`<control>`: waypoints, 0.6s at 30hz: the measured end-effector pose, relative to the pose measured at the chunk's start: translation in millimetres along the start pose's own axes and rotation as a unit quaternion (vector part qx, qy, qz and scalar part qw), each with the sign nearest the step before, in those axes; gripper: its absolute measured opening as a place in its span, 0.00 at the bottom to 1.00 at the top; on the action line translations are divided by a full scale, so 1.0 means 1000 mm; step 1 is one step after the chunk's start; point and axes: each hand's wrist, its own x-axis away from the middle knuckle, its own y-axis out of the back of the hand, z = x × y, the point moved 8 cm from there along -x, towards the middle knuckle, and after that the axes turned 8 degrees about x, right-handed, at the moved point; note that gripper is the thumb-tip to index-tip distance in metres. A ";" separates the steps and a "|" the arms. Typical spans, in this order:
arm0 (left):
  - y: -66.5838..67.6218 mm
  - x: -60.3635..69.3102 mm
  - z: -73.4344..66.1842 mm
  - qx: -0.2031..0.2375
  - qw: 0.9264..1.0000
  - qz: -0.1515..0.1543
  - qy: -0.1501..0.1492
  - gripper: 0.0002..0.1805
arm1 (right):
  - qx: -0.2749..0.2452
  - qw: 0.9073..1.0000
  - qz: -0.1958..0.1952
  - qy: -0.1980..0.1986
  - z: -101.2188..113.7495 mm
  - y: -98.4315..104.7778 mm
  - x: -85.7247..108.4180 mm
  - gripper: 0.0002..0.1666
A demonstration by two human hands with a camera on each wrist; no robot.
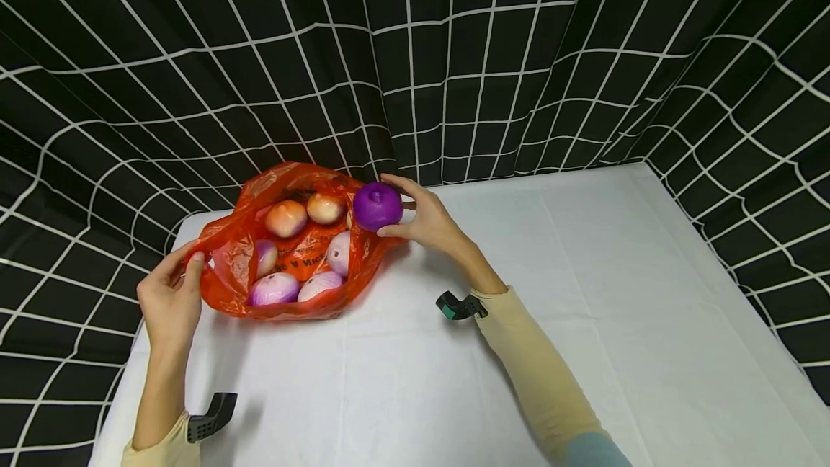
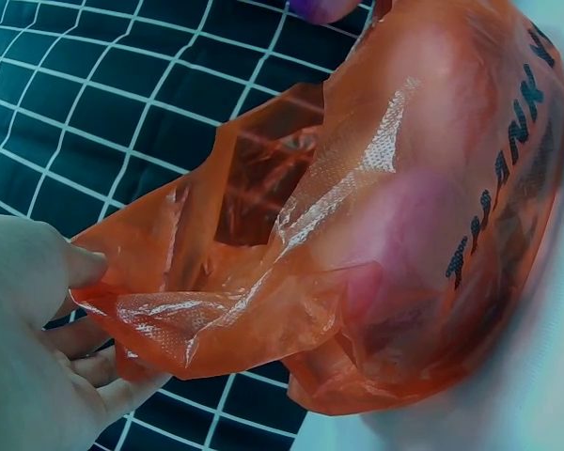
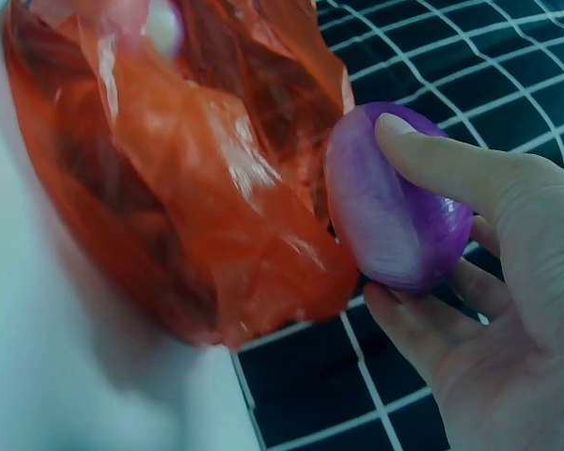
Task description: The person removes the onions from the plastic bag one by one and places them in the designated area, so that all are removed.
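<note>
A purple onion [image 1: 377,206] is gripped between the thumb and fingers of my right hand [image 1: 424,220], at the right rim of a red plastic bag [image 1: 318,310]. In the right wrist view the same onion [image 3: 385,197] is beside the bag's outer wall. My left hand [image 1: 171,294] pinches the bag's left edge, and the left wrist view has the thumb pressing on the thin plastic [image 2: 197,329]. Inside the open bag lie several pale purple onions [image 1: 275,289] and two orange-yellow onions [image 1: 286,218]. The bag's right wall partly hides some of them.
The bag sits on a white-covered table [image 1: 519,272], towards its back left. Black curtains with a white grid [image 1: 447,56] stand close behind the table and along both sides. Each wrist carries a small black camera mount [image 1: 212,416].
</note>
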 end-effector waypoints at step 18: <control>-0.003 -0.002 0.000 -0.009 1.000 0.008 0.005 0.18 | 0.059 0.997 -0.036 -0.030 -0.038 0.031 0.011 0.49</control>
